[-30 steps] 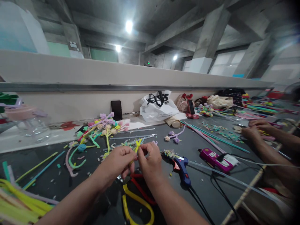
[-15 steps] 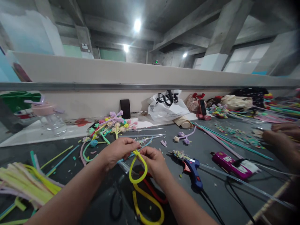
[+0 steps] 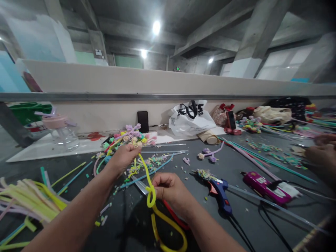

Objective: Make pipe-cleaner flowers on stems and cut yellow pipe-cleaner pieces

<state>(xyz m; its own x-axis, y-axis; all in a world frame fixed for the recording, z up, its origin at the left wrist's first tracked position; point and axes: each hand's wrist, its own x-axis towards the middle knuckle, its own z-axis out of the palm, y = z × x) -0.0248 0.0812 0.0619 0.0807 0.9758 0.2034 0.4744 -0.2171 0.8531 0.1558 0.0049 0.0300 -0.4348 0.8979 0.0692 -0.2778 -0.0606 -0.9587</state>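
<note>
A bright yellow pipe cleaner stretches between my two hands, with a small knotted loop near its lower end. My left hand, fingers closed, grips the upper end. Close to the knot, my right hand pinches the pipe cleaner between thumb and finger. Beneath them on the dark table lie scissors, their blades partly hidden and a red handle partly behind my right hand. A larger yellow loop is below the knot, beside that red handle. Colourful pipe-cleaner flowers are heaped beyond my left hand.
Right of my hands lies a blue glue gun, then a purple device with cords. Bundled pipe cleaners are at left. Behind stand a bottle, a phone and a white bag. Another person's hand is far right.
My left hand has moved up and left, away from my right hand, which has lowered slightly. The pipe cleaner's large held loop has been drawn down to a small one.
</note>
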